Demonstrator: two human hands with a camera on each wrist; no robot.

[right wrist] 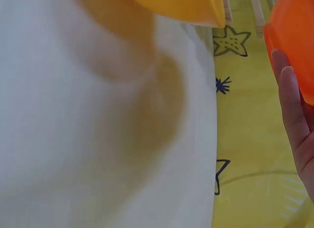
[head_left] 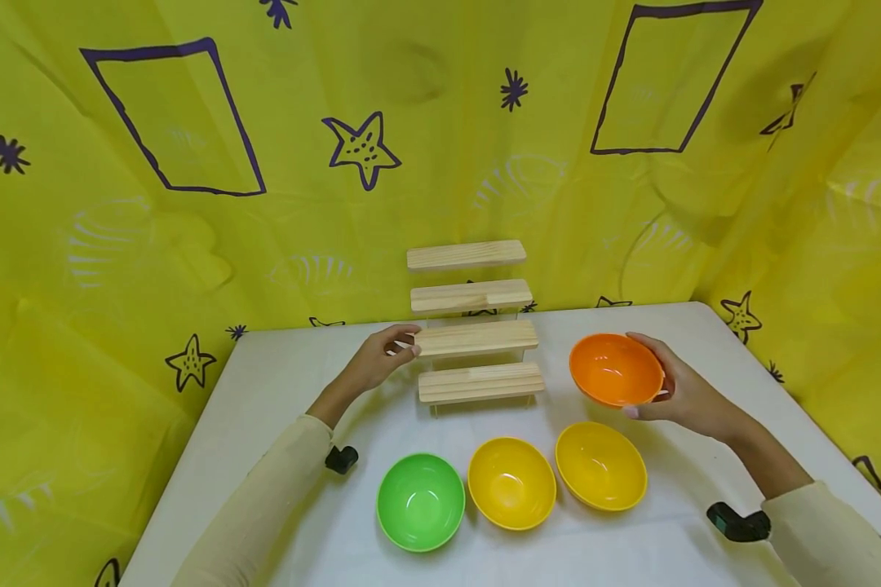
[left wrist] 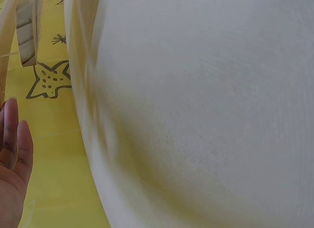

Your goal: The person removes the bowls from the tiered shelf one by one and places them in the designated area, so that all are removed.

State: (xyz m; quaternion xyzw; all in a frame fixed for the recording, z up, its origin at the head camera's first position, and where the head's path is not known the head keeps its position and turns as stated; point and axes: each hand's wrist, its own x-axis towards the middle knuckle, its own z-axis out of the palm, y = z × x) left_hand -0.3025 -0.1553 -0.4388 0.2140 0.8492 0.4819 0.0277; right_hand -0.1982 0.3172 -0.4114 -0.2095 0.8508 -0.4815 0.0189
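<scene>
My right hand (head_left: 693, 398) grips an orange bowl (head_left: 617, 368) by its right side. The bowl tilts toward me, right of a stepped wooden stand (head_left: 477, 338) with pale plank shelves. Part of the orange bowl (right wrist: 297, 36) and the fingers on it show at the right wrist view's edge. At the stand's left side, my left hand (head_left: 378, 357) holds the end of the second plank from the bottom between fingers and thumb. In the left wrist view, the left hand (left wrist: 12, 159) appears at the far left beside the wood.
On the white table (head_left: 301, 522), a green bowl (head_left: 421, 502), a yellow bowl (head_left: 511, 483) and another yellow bowl (head_left: 600, 466) form a row before the stand. The right yellow bowl looks tilted. A yellow patterned curtain (head_left: 426, 163) hangs behind and at both sides.
</scene>
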